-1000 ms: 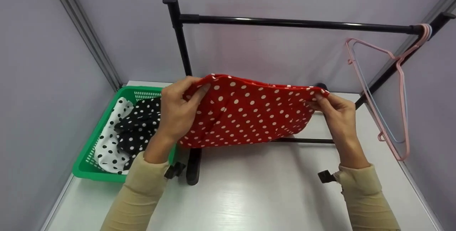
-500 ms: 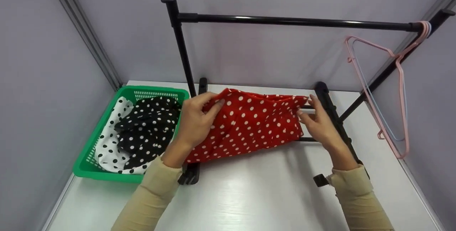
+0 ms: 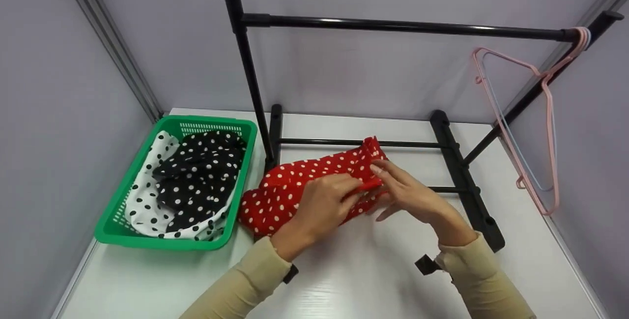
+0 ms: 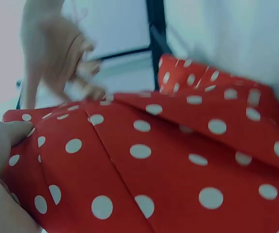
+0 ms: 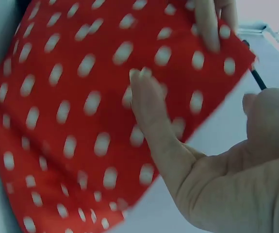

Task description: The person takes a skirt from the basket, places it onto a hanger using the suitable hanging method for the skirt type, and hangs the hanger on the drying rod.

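Note:
A red garment with white polka dots (image 3: 290, 171) hangs folded and bunched between my hands, low over the table. My left hand (image 3: 324, 201) pinches its edge between thumb and fingers. In the left wrist view that pinch (image 4: 3, 165) is at the lower left, with the cloth spread across the frame. Just right of it, my right hand (image 3: 413, 196) has its fingers extended and loosely spread beside the cloth. The right wrist view has the right hand (image 5: 217, 179) with one digit in front of the fabric, contact unclear. What kind of garment it is cannot be told.
At the left stands a green basket (image 3: 103, 230) with a black dotted cloth (image 3: 201, 176) and a white dotted cloth (image 3: 152, 206). A black rack (image 3: 393, 25) spans the back. Pink (image 3: 551, 127) and light blue hangers hang at its right end.
The left hand has moved right and down with the garment's edge, folding the cloth over. My right hand has released the other corner and come closer to the left hand.

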`<state>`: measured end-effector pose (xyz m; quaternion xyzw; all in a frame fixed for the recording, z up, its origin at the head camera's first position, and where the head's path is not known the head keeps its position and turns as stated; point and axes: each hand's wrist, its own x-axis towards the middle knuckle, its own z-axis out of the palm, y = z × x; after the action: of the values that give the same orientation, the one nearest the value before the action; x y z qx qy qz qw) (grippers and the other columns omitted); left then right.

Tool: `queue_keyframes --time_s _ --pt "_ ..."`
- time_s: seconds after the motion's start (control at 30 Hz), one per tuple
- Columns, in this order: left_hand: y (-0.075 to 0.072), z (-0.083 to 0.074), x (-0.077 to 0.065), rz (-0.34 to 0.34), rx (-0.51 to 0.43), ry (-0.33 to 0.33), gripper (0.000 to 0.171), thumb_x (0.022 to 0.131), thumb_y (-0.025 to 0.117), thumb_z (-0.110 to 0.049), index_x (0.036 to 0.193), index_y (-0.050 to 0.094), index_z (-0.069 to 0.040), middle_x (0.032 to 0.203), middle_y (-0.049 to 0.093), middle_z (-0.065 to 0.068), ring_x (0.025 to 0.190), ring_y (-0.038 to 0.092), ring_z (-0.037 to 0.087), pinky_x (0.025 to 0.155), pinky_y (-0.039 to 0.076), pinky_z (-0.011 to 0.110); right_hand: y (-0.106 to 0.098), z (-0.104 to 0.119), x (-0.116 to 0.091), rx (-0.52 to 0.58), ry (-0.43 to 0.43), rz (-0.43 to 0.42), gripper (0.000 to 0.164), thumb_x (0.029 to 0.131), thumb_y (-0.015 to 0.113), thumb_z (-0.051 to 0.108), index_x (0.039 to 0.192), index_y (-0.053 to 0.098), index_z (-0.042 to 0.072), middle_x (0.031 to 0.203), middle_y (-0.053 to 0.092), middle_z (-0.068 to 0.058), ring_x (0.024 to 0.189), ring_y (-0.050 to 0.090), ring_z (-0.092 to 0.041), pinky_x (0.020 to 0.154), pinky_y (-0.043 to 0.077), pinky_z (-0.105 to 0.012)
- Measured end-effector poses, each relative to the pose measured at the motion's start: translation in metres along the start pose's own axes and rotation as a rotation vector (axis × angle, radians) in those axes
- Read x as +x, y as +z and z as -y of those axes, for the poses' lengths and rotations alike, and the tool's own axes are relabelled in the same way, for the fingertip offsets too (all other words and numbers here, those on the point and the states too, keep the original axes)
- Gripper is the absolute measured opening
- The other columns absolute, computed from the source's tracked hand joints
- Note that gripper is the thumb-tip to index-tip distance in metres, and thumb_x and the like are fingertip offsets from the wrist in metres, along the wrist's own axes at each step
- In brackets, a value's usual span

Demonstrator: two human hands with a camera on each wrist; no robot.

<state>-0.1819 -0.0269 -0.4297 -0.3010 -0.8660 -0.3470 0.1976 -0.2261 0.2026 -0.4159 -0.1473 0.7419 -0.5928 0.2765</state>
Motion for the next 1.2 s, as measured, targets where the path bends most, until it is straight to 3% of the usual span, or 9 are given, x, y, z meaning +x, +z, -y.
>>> queue_keyframes --time_s 0.2,0.4,0.5,0.6,0.73,0.87,1.0,1.1,1.2 --pt "0.010 0.003 -0.011 0.183 0.093 0.038 0.023 0.093 0.076 -0.036 0.108 0.079 -0.018 0.097 0.077 -0.005 0.083 0.070 0.010 0.083 0.057 0.023 -0.002 0.000 -0.003 -0.070 -0.085 -0.007 0.027 0.100 0.048 0.000 0.118 0.062 -0.014 0.109 0.066 -0.019 0.087 0.071 -0.023 0.077 0.062 -0.035" --pt "-0.013 0.050 -0.037 0.573 0.187 -0.213 0.030 0.083 0.087 -0.033 0.108 0.078 -0.018 0.102 0.077 -0.005 0.100 0.068 0.016 0.093 0.055 0.045 -0.029 0.000 -0.024 -0.104 -0.141 -0.180 0.026 0.098 0.046 -0.007 0.118 0.062 -0.013 0.104 0.064 -0.010 0.077 0.060 -0.011 0.070 0.055 -0.022" --pt "-0.027 0.077 -0.054 0.622 0.173 -0.328 0.028 0.080 0.089 -0.023 0.104 0.078 -0.016 0.101 0.076 -0.002 0.098 0.066 0.019 0.092 0.054 0.048 -0.047 0.004 -0.035 -0.001 -0.176 -0.247 0.029 0.102 0.042 -0.007 0.127 0.055 -0.014 0.111 0.060 -0.012 0.080 0.063 -0.011 0.072 0.057 -0.023" --pt "-0.043 0.094 -0.063 0.542 0.113 -0.425 0.022 0.084 0.085 -0.020 0.105 0.079 -0.018 0.102 0.075 -0.004 0.095 0.064 0.016 0.088 0.053 0.044 -0.063 0.007 -0.040 0.120 -0.200 -0.278 0.032 0.106 0.040 -0.002 0.135 0.047 -0.014 0.118 0.055 -0.014 0.089 0.066 -0.014 0.078 0.060 -0.026" --pt "-0.070 0.098 -0.054 0.299 0.076 -0.480 0.015 0.091 0.076 -0.014 0.105 0.079 -0.020 0.102 0.074 -0.004 0.090 0.062 0.015 0.082 0.053 0.039 -0.080 0.010 -0.035 0.211 -0.272 -0.308 0.036 0.109 0.040 0.003 0.140 0.042 -0.014 0.127 0.050 -0.016 0.102 0.064 -0.016 0.088 0.058 -0.027" --pt "-0.095 0.092 -0.033 -0.048 -0.038 -0.406 0.019 0.093 0.070 0.001 0.107 0.077 -0.010 0.105 0.072 0.003 0.088 0.066 0.018 0.076 0.060 0.035 -0.085 0.011 -0.022 0.301 -0.400 -0.363 0.033 0.108 0.043 0.001 0.137 0.047 -0.015 0.127 0.051 -0.018 0.102 0.064 -0.018 0.089 0.057 -0.025" --pt "-0.113 0.083 -0.017 -0.344 -0.185 -0.232 0.027 0.090 0.064 0.013 0.110 0.075 -0.002 0.110 0.067 0.009 0.096 0.067 0.019 0.074 0.059 0.031 -0.081 0.013 -0.012 0.349 -0.530 -0.415 0.028 0.106 0.046 -0.002 0.130 0.055 -0.013 0.126 0.053 -0.017 0.103 0.063 -0.021 0.086 0.059 -0.027" --pt "-0.119 0.074 -0.019 -0.400 -0.219 -0.123 0.032 0.086 0.064 0.017 0.109 0.076 -0.002 0.116 0.066 0.009 0.112 0.064 0.020 0.085 0.057 0.033 -0.080 0.009 -0.012 0.336 -0.541 -0.427 0.026 0.106 0.047 -0.001 0.127 0.058 -0.012 0.129 0.053 -0.015 0.107 0.061 -0.023 0.086 0.059 -0.029" --pt "-0.121 0.066 -0.032 -0.293 -0.238 -0.087 0.029 0.085 0.069 0.013 0.106 0.078 -0.006 0.119 0.066 0.008 0.121 0.063 0.021 0.092 0.057 0.035 -0.084 0.000 -0.019 0.255 -0.443 -0.408 0.025 0.106 0.048 0.001 0.124 0.060 -0.013 0.129 0.054 -0.013 0.107 0.061 -0.022 0.085 0.059 -0.028"
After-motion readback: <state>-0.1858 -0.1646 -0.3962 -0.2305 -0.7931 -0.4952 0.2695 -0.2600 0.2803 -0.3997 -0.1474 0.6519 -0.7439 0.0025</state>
